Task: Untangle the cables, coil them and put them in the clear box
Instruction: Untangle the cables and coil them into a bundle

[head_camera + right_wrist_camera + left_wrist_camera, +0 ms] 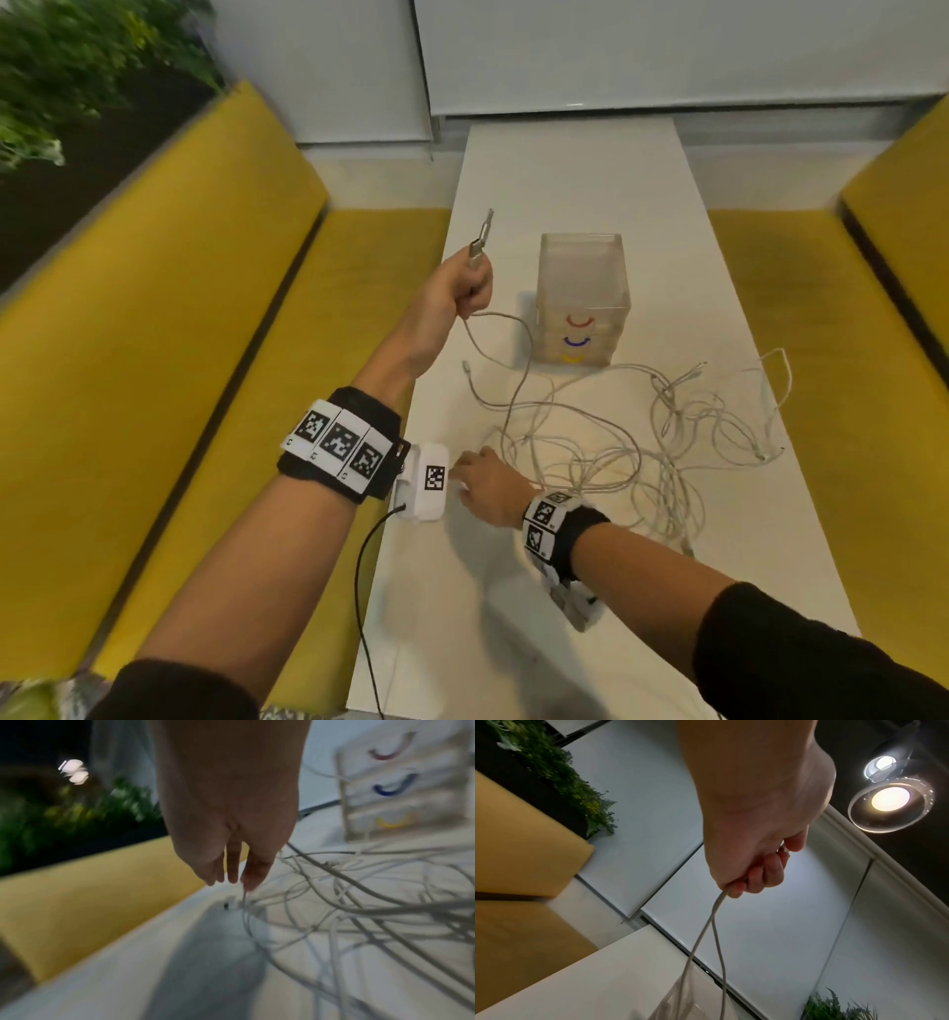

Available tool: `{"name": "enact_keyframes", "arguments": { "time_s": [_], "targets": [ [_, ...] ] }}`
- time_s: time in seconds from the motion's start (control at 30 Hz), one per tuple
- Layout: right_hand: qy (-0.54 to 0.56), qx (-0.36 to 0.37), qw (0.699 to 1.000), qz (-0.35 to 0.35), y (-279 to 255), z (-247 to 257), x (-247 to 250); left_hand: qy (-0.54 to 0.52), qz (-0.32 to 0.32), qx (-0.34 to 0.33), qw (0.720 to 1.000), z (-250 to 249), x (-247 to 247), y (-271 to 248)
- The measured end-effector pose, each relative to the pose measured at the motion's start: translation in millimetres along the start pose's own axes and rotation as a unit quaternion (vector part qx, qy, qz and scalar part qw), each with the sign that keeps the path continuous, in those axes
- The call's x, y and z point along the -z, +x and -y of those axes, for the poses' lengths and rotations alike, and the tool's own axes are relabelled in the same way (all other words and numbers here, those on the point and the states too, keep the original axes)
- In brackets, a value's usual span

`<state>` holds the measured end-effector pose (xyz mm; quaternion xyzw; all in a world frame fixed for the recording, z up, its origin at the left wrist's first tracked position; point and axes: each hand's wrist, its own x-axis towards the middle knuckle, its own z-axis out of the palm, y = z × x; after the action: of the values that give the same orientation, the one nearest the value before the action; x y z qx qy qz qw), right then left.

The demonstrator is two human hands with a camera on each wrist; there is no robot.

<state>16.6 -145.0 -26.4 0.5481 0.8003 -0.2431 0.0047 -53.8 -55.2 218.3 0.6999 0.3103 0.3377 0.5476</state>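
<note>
Left hand [457,288] up in the middle of the head view, fingers wrapped tight round a grey cable [518,370], two plug ends [481,237] poking out the top of the fist. Same grip from the left wrist view: two strands [706,939] dropping out below the curled fingers [759,876].

Right hand [485,485] low, centre of frame, down on the white table [590,169]; fingertips [253,880] pinched together on a thin white cable [244,902], rather blurry there.

Rest of the tangled cables [683,437] sprawled over the right half of the table, loops crossing all over, a few strands running between both hands.

Clear box [583,300] upright just above the tangle, red, blue and yellow handles on its front. Can't tell what's inside.

Yellow benches [169,334] either side, green plants [77,67] upper left, white marker block [429,480] by the right hand.
</note>
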Motion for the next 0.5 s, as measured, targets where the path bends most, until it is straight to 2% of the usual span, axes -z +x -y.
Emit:
{"name": "enact_keyframes", "arguments": {
  "time_s": [0.1, 0.23, 0.3, 0.37, 0.43, 0.5],
  "targets": [
    [-0.114, -0.006, 0.993, -0.006, 2, 0, -18, -0.001, 0.011, 0.024, 1.000, 6, 9, -10],
    [-0.131, 0.001, 0.991, -0.040, -6, 4, -17, 0.049, 0.003, 0.047, 0.998, 9, 11, -19],
    [-0.019, 0.001, 0.998, -0.055, -11, 4, 4, 0.048, 0.003, 0.049, 0.998, 11, 11, -20],
    [0.138, 0.009, 0.984, -0.110, -19, 2, 36, 0.063, 0.001, 0.035, 0.997, 15, 10, -20],
    [0.292, 0.009, 0.943, -0.158, -34, -1, 73, 0.091, -0.007, 0.015, 0.996, 22, 6, -19],
    [0.436, -0.018, 0.886, -0.158, -52, -4, 111, 0.111, -0.014, 0.003, 0.994, 27, 1, -18]
  ]
}}
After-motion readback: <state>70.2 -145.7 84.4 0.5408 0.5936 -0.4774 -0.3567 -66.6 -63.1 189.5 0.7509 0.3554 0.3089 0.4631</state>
